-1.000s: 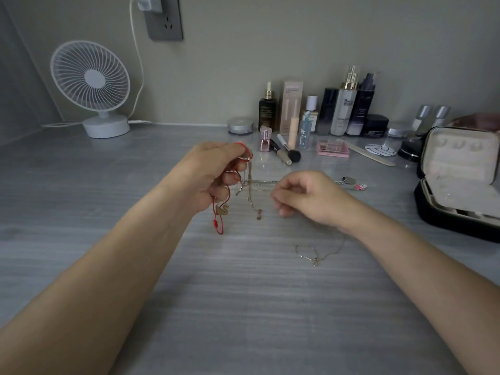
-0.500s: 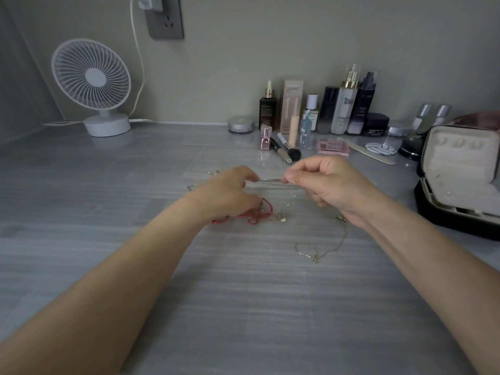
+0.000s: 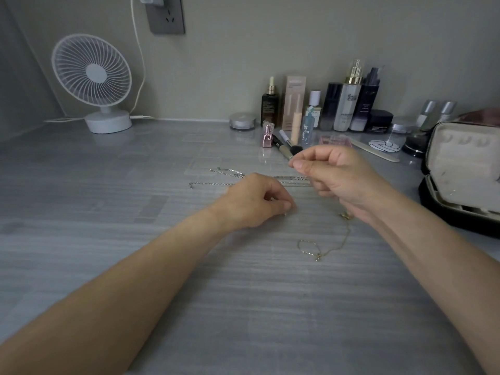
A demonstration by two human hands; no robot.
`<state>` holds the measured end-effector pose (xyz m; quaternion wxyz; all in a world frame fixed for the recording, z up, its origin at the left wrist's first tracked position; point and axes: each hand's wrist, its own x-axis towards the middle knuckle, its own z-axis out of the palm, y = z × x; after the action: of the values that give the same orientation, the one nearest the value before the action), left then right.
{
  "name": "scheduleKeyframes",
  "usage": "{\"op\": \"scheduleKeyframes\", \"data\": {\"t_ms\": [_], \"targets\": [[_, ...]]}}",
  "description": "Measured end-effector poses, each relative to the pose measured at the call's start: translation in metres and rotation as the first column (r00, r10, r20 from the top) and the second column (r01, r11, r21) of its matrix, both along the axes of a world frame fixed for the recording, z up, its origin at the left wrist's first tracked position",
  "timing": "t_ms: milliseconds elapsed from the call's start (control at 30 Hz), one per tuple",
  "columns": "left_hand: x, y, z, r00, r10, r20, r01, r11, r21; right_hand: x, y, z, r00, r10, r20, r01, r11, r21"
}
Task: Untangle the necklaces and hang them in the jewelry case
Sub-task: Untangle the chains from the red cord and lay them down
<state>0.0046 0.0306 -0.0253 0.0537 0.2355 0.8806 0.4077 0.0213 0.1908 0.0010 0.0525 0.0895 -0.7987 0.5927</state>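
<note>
My left hand (image 3: 254,203) rests on the grey table with its fingers curled and the fingertips pressed down. The red cord necklace it held earlier is hidden under it. My right hand (image 3: 341,177) hovers just right of it, thumb and forefinger pinched. A silver chain necklace (image 3: 213,183) lies stretched on the table, passes behind my left hand and ends at my right hand. A thin gold necklace (image 3: 328,249) lies loose below my right wrist. The open jewelry case (image 3: 460,169), black with a cream lining, stands at the right edge.
Cosmetic bottles (image 3: 346,106), a makeup brush (image 3: 286,147) and a pink tray (image 3: 335,140) line the back of the table. A white desk fan (image 3: 94,82) stands at the back left, its cable running up to a wall socket (image 3: 166,14). A nail file (image 3: 376,154) lies near the case.
My left hand came down from a raised position to the table with the red cord, which is now out of sight. The silver chain got drawn out flat. My right hand moved up and right.
</note>
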Motion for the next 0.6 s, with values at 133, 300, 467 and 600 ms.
{"op": "scheduleKeyframes", "data": {"t_ms": [133, 300, 467, 600], "targets": [[0.001, -0.003, 0.010, 0.994, 0.072, 0.079, -0.085, 0.980, 0.178, 0.000, 0.004, 0.000, 1.000, -0.024, -0.011, 0.026, 0.988, 0.154], [0.001, -0.004, 0.014, 0.987, 0.146, 0.073, -0.159, 0.957, 0.243, 0.004, -0.004, -0.010, 0.994, 0.086, 0.060, -0.103, 0.919, 0.380], [0.002, -0.004, 0.016, 0.989, 0.128, 0.071, -0.141, 0.964, 0.226, -0.002, -0.011, -0.013, 1.000, -0.028, -0.002, 0.027, 0.936, 0.350], [0.004, -0.002, 0.015, 0.993, 0.102, 0.061, -0.113, 0.974, 0.199, -0.004, -0.010, -0.017, 0.998, -0.050, -0.027, 0.056, 0.938, 0.341]]}}
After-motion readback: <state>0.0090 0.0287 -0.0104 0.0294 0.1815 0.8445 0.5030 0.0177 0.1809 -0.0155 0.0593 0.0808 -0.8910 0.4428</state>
